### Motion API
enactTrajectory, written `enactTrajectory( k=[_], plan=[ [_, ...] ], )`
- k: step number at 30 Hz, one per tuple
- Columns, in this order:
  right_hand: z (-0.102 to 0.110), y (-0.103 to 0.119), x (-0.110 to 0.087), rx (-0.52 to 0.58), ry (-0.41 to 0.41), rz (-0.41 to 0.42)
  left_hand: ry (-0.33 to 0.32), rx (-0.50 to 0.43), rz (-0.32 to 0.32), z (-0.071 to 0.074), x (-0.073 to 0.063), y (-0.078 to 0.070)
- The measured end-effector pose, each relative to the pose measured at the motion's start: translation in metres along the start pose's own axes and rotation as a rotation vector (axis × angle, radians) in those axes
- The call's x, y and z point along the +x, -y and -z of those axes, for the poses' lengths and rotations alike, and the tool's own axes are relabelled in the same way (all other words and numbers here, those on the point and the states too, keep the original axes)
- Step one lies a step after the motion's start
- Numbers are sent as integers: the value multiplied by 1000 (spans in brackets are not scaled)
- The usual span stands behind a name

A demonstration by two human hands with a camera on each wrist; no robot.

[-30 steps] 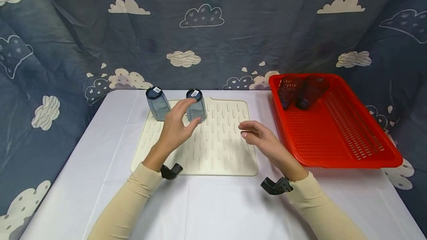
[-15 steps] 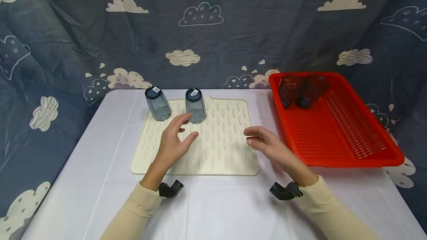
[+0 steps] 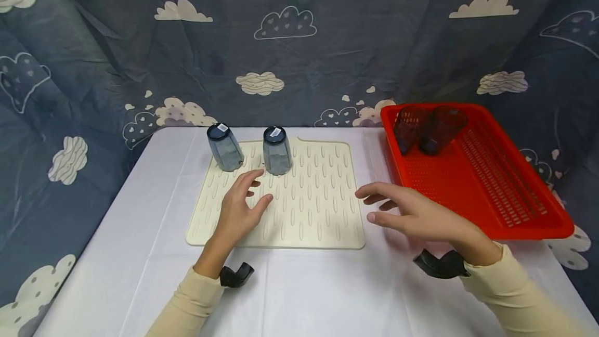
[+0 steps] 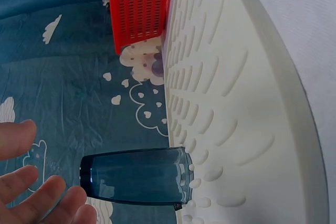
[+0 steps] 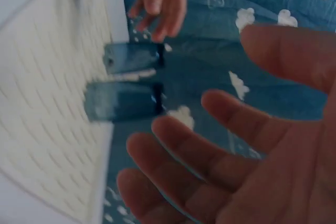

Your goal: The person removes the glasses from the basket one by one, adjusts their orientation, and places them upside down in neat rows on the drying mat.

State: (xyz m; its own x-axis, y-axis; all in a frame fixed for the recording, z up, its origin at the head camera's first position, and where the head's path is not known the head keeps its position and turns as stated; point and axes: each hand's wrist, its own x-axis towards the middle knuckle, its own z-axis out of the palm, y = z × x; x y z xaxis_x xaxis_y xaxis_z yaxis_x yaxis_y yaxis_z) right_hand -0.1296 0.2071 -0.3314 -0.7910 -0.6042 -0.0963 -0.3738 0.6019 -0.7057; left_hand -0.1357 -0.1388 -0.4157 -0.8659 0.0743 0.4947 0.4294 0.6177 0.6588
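OK so a blue glass [image 3: 225, 148] is standing upside down near the back left corner of the cream mat [image 3: 304, 212], and a second blue glass [image 3: 277, 152] is standing the same way off to its right. The left hand [image 3: 237, 212] is hovering just in front of that one, fingers curved and spread from the thumb. The right hand [image 3: 416, 215] is hanging by the red basket [image 3: 482, 181], its fingers loosely spread too. Two darker glasses [image 3: 442, 128] are sitting in the basket's back left corner. Everything's resting on a white-covered counter [image 3: 140, 233].
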Motion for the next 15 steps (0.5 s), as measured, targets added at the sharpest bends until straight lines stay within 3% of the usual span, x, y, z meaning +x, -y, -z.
enactTrajectory(
  k=[9,15],
  plan=[
    [56,-4,-12,-162,-101,7,-4,-36,33,-4,-1,-1],
    [95,-24,-10,-376,-196,-98,17,-123,60,-8,-2,-2]
  ],
)
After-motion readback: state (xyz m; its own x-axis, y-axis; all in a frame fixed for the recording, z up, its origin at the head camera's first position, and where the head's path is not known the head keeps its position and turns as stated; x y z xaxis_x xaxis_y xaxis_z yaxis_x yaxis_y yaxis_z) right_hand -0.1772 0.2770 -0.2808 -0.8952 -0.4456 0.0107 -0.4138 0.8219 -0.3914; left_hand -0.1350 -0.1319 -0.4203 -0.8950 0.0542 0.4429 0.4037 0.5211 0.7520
